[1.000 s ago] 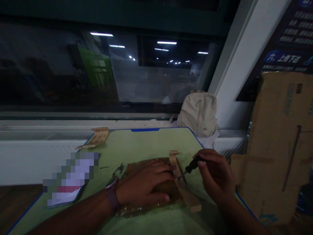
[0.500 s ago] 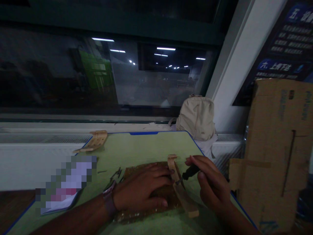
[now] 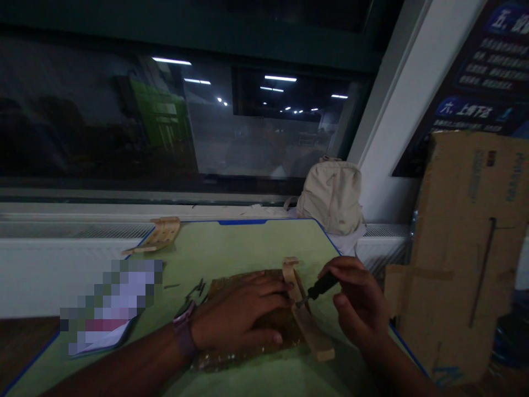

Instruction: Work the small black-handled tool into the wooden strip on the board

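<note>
My left hand (image 3: pixel 239 314), with a watch on its wrist, lies flat with fingers stretched out on a brown board (image 3: pixel 285 325). Its fingertips touch the edge of a curved wooden piece (image 3: pixel 308 325) with a hooked far end. On the right, my right hand (image 3: pixel 359 303) grips the black handle of a screwdriver (image 3: pixel 320 286). The screwdriver slants down to the left, its tip at the middle of the wooden piece. What the tip meets there is too small to make out.
Several small dark metal pieces (image 3: pixel 196 289) lie left of the board on the green table (image 3: pixel 243 242). A second wooden part (image 3: pixel 163 234) sits at the table's far left corner, near a blurred-out flat item (image 3: pixel 119 309). Beyond are a beige backpack (image 3: pixel 333 193) and a cardboard box (image 3: pixel 467 248).
My right hand's fingers have shifted on the screwdriver handle, showing more of it. My left hand and the wooden piece stay in place; the whole view has moved slightly.
</note>
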